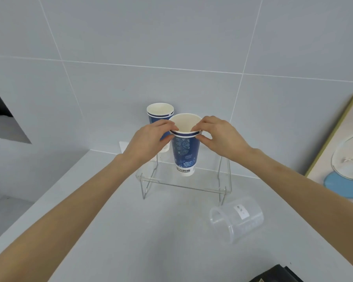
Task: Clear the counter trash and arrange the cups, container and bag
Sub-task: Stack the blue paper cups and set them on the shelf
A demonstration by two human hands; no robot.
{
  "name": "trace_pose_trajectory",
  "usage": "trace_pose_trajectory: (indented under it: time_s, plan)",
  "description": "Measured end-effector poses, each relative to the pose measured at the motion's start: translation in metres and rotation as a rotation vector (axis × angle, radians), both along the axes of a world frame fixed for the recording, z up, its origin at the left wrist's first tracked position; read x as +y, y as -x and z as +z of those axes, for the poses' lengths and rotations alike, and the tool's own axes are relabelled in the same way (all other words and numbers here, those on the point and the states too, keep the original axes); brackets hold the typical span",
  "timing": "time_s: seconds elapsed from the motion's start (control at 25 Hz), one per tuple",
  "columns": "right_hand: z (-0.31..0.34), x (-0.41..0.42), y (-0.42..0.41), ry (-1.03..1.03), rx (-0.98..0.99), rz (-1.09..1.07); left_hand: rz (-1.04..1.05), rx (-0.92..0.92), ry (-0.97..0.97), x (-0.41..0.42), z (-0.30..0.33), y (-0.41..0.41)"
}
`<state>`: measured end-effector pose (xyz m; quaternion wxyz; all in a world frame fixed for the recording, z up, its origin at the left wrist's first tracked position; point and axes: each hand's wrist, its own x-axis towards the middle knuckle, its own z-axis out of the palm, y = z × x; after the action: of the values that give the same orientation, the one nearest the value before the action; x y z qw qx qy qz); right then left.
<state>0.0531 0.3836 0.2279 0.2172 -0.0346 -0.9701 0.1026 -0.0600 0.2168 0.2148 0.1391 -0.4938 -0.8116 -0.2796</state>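
Note:
A blue-and-white paper cup (185, 151) stands upright on the lower step of a clear acrylic stand (194, 181). My left hand (149, 139) and my right hand (218, 137) both pinch its rim from either side. A second, matching paper cup (159, 113) stands behind it on the stand's upper step, partly hidden by my left hand. A clear plastic container (237, 220) with a small white label lies tipped on its side on the grey counter (151, 241), in front of the stand and to the right.
A gold-framed picture (342, 151) leans against the tiled wall at the right. A dark object (281, 274) shows at the bottom edge. A small white item (123, 146) lies behind the stand. The counter drops off at the left.

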Motion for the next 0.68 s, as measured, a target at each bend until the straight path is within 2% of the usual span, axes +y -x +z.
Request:
trace_pose_trajectory:
  time_s: [0.2, 0.36, 0.68]
  plan:
    - [-0.011, 0.016, 0.030, 0.054, -0.020, -0.032, 0.008, 0.027, 0.089, 0.023, -0.005, 0.030]
    - [-0.027, 0.024, 0.044, 0.123, -0.014, -0.094, -0.001, -0.044, 0.148, 0.037, -0.020, 0.039]
    - [-0.030, 0.033, 0.070, 0.181, 0.016, -0.139, -0.035, -0.109, 0.144, 0.051, -0.036, 0.044]
